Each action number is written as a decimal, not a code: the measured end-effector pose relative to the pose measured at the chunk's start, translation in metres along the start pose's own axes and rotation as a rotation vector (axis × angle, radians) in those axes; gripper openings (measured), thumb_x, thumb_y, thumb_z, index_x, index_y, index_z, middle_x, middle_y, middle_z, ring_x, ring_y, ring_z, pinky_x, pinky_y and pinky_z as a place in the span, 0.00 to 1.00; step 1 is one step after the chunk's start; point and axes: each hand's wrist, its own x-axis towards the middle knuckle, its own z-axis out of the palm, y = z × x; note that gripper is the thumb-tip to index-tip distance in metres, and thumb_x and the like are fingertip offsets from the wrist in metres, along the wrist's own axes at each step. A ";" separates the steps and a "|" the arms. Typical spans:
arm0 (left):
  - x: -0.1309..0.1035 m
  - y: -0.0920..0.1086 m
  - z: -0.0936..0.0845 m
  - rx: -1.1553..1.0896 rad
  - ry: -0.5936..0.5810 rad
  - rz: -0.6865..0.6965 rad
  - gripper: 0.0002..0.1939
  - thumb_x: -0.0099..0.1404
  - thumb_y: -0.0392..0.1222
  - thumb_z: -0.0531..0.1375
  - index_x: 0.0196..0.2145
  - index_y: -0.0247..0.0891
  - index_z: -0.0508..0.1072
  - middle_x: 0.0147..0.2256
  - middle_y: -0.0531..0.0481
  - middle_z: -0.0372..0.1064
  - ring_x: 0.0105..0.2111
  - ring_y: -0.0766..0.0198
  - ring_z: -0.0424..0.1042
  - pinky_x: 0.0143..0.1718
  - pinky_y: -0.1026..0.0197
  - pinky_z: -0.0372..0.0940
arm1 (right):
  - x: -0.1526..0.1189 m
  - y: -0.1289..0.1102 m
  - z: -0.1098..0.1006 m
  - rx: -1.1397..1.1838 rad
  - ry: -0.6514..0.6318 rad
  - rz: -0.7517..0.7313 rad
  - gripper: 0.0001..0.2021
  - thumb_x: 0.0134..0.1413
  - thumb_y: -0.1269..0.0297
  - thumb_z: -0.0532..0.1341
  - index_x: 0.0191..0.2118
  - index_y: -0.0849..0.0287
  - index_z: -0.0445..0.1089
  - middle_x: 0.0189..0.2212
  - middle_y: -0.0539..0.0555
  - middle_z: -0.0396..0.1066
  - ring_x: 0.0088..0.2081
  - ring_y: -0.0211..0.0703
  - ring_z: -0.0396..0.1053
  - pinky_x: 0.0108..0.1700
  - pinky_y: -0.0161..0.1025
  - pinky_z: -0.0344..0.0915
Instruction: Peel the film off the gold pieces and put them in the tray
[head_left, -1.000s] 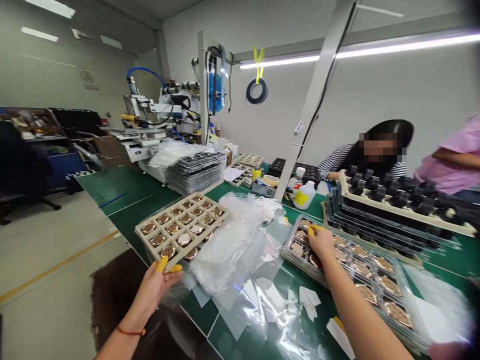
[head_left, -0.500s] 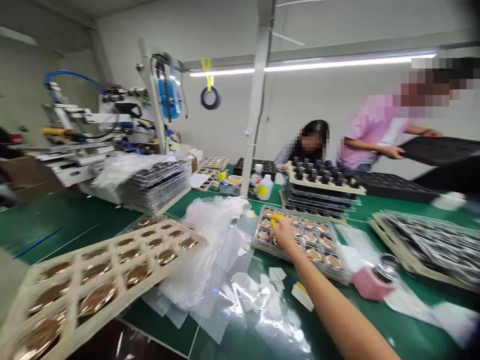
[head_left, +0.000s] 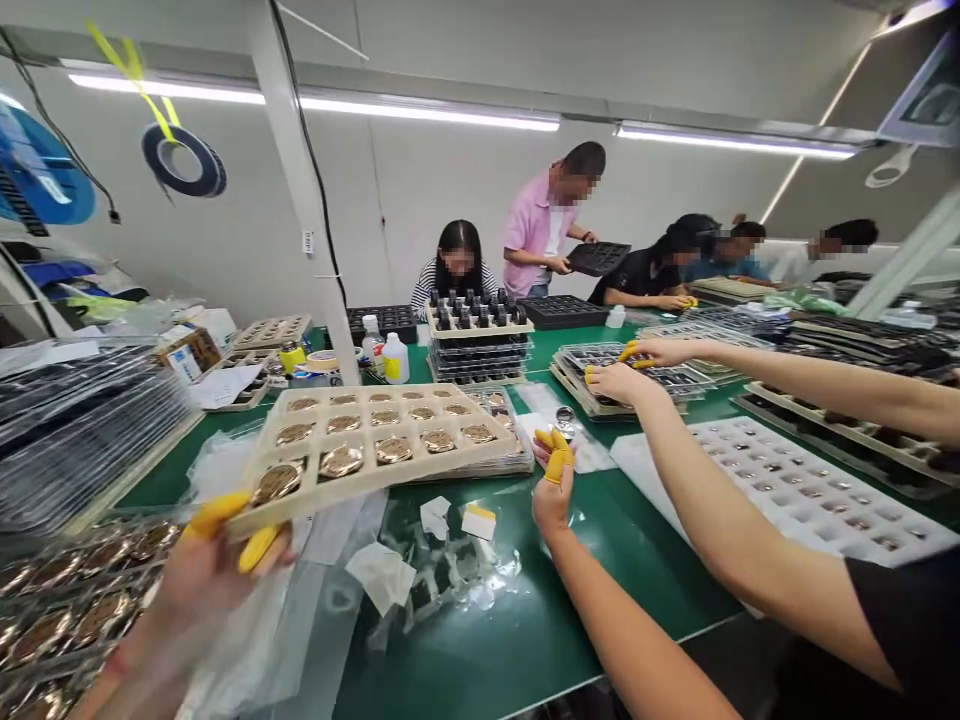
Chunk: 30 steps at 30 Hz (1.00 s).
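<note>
My left hand [head_left: 225, 560], with yellow finger cots, grips the near left corner of a cream tray [head_left: 307, 505]. Rows of round copper-coloured metal parts [head_left: 341, 461] sit in its pockets. The tray is raised, its far right end over a stack of clear trays [head_left: 510, 462]. My right hand [head_left: 553, 490], also in yellow finger cots, is closed with fingertips together beside that stack; whatever it may hold is hidden. Just behind it shows a round metal top [head_left: 565, 422]. More copper-coloured parts [head_left: 97, 620] lie in clear trays at lower left.
A co-worker's arms [head_left: 690, 470] reach in from the right to a tray of dark parts [head_left: 667, 380]. A white foam tray [head_left: 817, 490] lies below them. Paper scraps [head_left: 382, 575] and clear film lie on the green mat [head_left: 480, 620]. Stacked trays [head_left: 105, 440] stand left; other people work behind.
The view has swung right. The cream tray now sits farther forward, with my left hand seen gripping it. My right hand has left the clear tray's parts and moved to its right side.
</note>
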 end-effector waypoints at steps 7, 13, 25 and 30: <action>0.081 -0.035 0.121 0.054 -0.693 -0.165 0.19 0.64 0.38 0.44 0.26 0.33 0.71 0.15 0.49 0.64 0.16 0.62 0.64 0.24 0.56 0.68 | 0.002 -0.008 -0.016 -0.362 -0.134 -0.318 0.25 0.62 0.58 0.44 0.63 0.58 0.46 0.62 0.60 0.48 0.63 0.53 0.43 0.61 0.57 0.44; 0.128 -0.058 0.137 0.180 -0.689 -0.220 0.13 0.64 0.38 0.49 0.32 0.29 0.71 0.19 0.46 0.68 0.17 0.62 0.67 0.21 0.60 0.66 | 0.006 0.012 -0.003 -0.645 -0.393 -0.352 0.21 0.58 0.65 0.51 0.58 0.55 0.58 0.56 0.59 0.59 0.62 0.55 0.44 0.60 0.61 0.37; 0.102 -0.052 0.072 0.518 -0.577 -0.205 0.30 0.55 0.39 0.63 0.55 0.35 0.62 0.25 0.45 0.75 0.23 0.58 0.75 0.20 0.67 0.64 | 0.013 -0.005 -0.011 -0.725 -0.507 -0.259 0.13 0.55 0.69 0.50 0.41 0.56 0.70 0.37 0.56 0.71 0.45 0.50 0.63 0.59 0.58 0.43; 0.058 -0.043 0.047 0.402 -0.662 -0.115 0.29 0.58 0.44 0.61 0.56 0.37 0.61 0.31 0.46 0.74 0.32 0.59 0.74 0.41 0.58 0.68 | 0.022 0.013 -0.019 -0.536 -0.537 -0.167 0.13 0.54 0.67 0.49 0.38 0.59 0.70 0.37 0.60 0.70 0.42 0.52 0.65 0.51 0.52 0.58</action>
